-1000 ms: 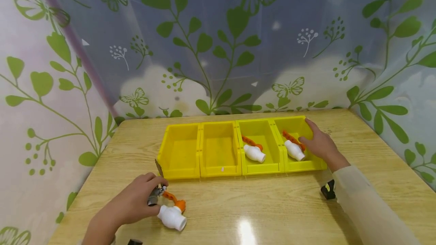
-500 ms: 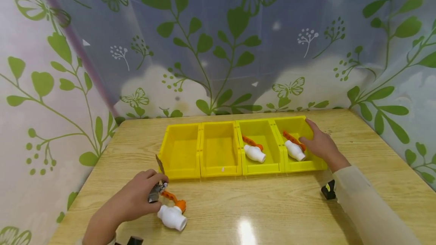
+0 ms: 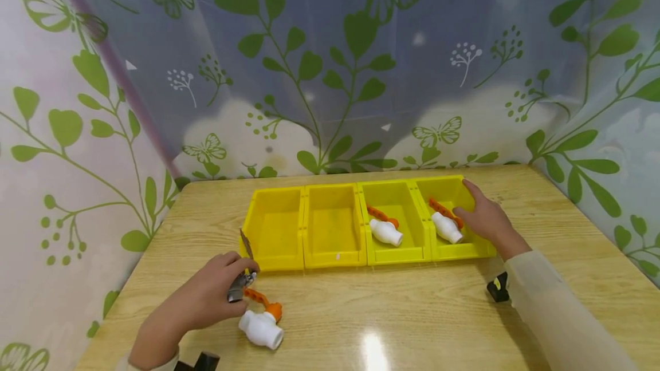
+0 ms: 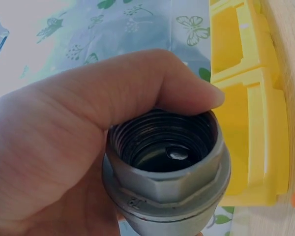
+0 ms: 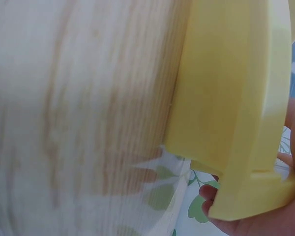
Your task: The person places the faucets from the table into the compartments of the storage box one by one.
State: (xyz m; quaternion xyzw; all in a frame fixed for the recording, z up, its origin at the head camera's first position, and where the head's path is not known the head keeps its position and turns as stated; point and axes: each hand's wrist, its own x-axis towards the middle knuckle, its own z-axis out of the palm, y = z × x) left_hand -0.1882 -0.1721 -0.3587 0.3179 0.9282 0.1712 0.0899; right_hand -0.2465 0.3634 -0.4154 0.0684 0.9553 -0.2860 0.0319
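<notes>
My left hand (image 3: 198,296) grips a metal ball valve (image 3: 237,291) above the table, left of the yellow bins. The left wrist view looks into the threaded mouth of that metal valve (image 4: 167,142), with the thumb across its rim. A dark lever (image 3: 246,243) points up from it. Just below lies a white plastic ball valve (image 3: 260,328) with an orange handle (image 3: 273,310). At the far right, my right hand (image 3: 487,219) holds the side wall of the rightmost bin (image 3: 461,251), thumb inside. In the right wrist view, fingers curl around the bin's edge (image 5: 255,196).
Four joined bins span the table (image 3: 381,319). The third bin (image 3: 397,255) and the rightmost each contain a white valve with an orange handle. The two left bins (image 3: 275,228) show bare floors. A patterned cloth (image 3: 330,73) hangs behind.
My left hand has moved slightly up and right with the metal valve, toward the leftmost bin. The right hand keeps its hold on the bin wall.
</notes>
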